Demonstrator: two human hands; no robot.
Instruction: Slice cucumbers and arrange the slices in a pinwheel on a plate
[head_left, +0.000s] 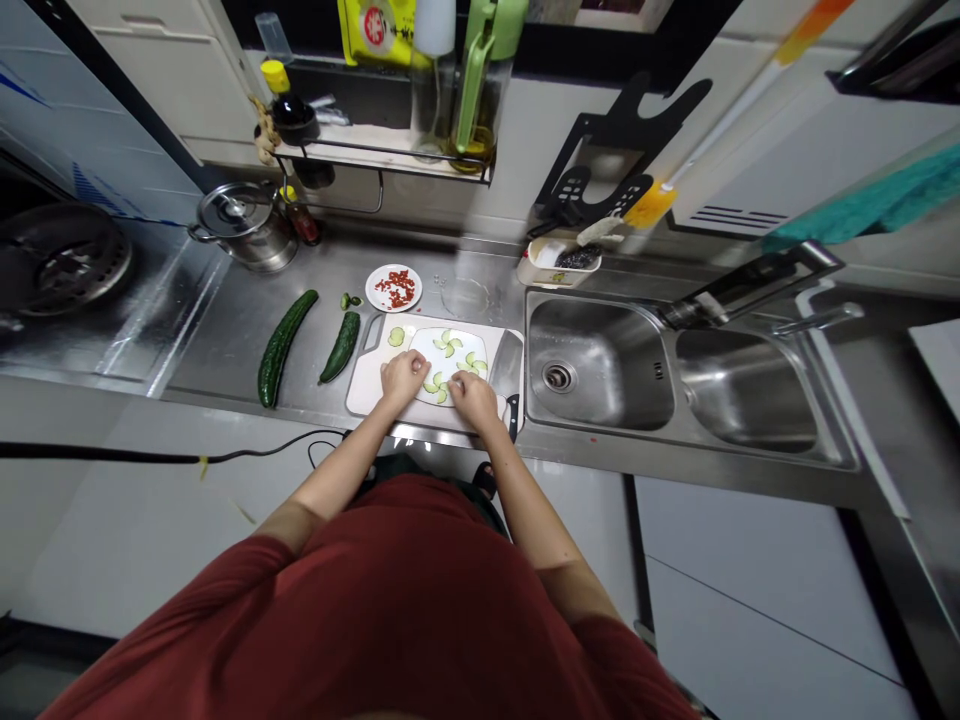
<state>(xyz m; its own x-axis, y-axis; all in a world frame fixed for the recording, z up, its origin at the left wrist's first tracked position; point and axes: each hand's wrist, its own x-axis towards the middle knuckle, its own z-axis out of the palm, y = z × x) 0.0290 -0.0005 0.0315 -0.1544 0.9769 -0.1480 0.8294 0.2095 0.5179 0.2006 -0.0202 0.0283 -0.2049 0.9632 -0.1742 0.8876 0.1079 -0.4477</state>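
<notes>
A white plate (450, 362) lies on a pale cutting board (363, 395), with thin cucumber slices (448, 344) set out on it in small pinwheel groups. Over the plate's left edge, my left hand (403, 380) is closed with its fingertips together. My right hand (474, 400) pinches at the plate's lower side, beside the front group of slices. What either hand's fingers hold is too small to make out. More slices (396, 337) rest on the board's upper left. A knife with a wide blade (506, 362) lies along the board's right side, its black handle towards me.
Left of the board lie a cut cucumber (341, 347) and a whole cucumber (287, 348). Behind it stands a small plate with chopped red pieces (396, 288). A steel pot (247, 225) is at the back left. The double sink (604, 360) borders the board's right side.
</notes>
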